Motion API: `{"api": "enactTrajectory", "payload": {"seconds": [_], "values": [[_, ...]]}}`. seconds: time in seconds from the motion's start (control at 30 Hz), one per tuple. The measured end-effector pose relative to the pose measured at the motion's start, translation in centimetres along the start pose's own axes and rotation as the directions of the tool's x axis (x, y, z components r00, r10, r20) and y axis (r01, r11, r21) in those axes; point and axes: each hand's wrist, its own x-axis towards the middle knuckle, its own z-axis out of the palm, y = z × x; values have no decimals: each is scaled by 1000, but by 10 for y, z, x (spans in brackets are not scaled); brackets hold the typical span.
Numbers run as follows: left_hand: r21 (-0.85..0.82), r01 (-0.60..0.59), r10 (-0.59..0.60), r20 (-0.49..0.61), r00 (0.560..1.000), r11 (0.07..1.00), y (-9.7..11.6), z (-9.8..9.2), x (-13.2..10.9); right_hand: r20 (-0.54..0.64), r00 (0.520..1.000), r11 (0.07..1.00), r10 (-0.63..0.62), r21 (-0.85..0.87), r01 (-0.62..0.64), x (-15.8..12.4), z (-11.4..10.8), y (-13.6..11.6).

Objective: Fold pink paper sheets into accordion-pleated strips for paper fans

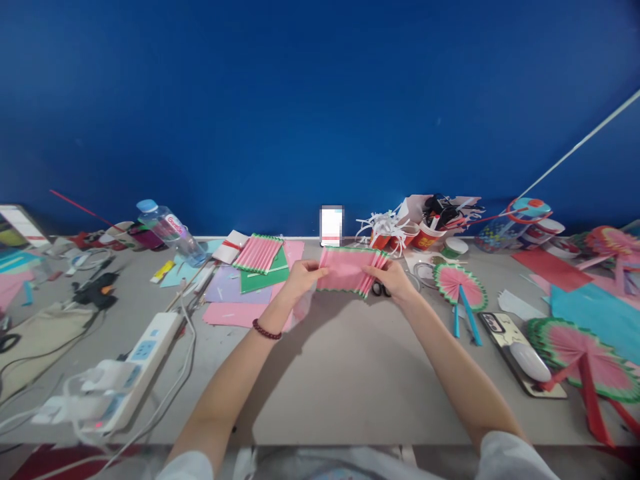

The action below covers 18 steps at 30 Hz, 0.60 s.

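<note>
Between my two hands, above the table, a pleated pink paper strip with green edges (pixel 346 271) is stretched out. My left hand (pixel 304 279) pinches its left end, thumb in front. Its right end is gripped by my right hand (pixel 391 277), where the folds bunch closer together. Behind the right hand lie black-handled scissors (pixel 379 289), partly hidden. Another folded pink and green paper (pixel 259 253) rests on coloured sheets to the left. A finished watermelon-look paper fan with blue sticks (pixel 461 288) lies to the right of my right hand.
A power strip (pixel 145 363) with white cables lies at the left, near a tilted plastic bottle (pixel 173 230). A lit phone (pixel 331 225) leans on the blue wall. Cups of paper strips and tools (pixel 429 235) stand back right. A mouse (pixel 530 361) sits on a phone at right.
</note>
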Motion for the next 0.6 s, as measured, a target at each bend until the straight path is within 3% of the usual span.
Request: {"api": "enactTrajectory", "payload": {"seconds": [0.13,0.37,0.6], "values": [[-41,54,-55,-42,998,998,2,-7,4,-3,999,999,35,23,-35,5,-7,3],[-93,32,-28,43,999,995,12,-9,-1,11,996,994,88,-71,-87,5,-11,6],[-79,-126,128,17,992,989,11,-4,-2,60,988,982,144,-129,-135,0,-6,6]]}}
